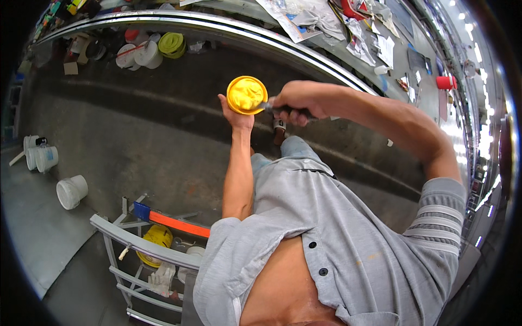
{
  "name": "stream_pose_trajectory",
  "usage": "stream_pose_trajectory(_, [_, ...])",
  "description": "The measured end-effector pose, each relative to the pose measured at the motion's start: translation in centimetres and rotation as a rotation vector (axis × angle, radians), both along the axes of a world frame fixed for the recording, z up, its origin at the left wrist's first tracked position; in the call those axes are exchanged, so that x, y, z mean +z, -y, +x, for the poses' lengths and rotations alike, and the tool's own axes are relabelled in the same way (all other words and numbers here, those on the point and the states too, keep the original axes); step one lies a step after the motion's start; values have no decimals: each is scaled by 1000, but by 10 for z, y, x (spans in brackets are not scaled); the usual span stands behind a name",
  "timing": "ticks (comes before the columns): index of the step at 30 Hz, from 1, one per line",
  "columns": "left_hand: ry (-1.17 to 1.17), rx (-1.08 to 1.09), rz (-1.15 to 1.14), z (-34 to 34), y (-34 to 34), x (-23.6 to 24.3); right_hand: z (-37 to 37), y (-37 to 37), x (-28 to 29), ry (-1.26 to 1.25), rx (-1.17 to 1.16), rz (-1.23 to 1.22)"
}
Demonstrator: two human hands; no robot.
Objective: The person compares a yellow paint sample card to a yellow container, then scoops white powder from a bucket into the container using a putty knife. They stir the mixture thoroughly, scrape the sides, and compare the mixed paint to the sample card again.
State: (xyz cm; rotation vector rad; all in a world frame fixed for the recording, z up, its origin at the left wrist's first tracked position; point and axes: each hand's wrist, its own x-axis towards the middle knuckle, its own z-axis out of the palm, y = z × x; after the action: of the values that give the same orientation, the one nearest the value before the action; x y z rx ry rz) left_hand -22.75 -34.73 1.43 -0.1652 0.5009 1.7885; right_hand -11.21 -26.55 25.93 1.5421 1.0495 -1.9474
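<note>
- Our left hand was cupped under a small yellow tub full of thick yellow paste, held up in the air over the floor, not resting on anything.
- Our right hand was clenched around the dark handle of a tool dipping into the paste.
- The tub looked light but smeary, so we figured gripping it from underneath was safest.
- White buckets sat at the floor's left edge.

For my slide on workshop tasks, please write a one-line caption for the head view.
Left hand holds a tub of yellow paste while the right hand works a tool into it.
</note>
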Motion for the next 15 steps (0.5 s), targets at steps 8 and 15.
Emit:
stream_pose_trajectory(8, [169, -680, 32, -43, -19, 11, 19, 2, 49, -104, 1785, 1641])
stream_pose_trajectory(15, [180, -703, 132, -31, -22, 14, 5, -44, 22, 76, 1742, 1519])
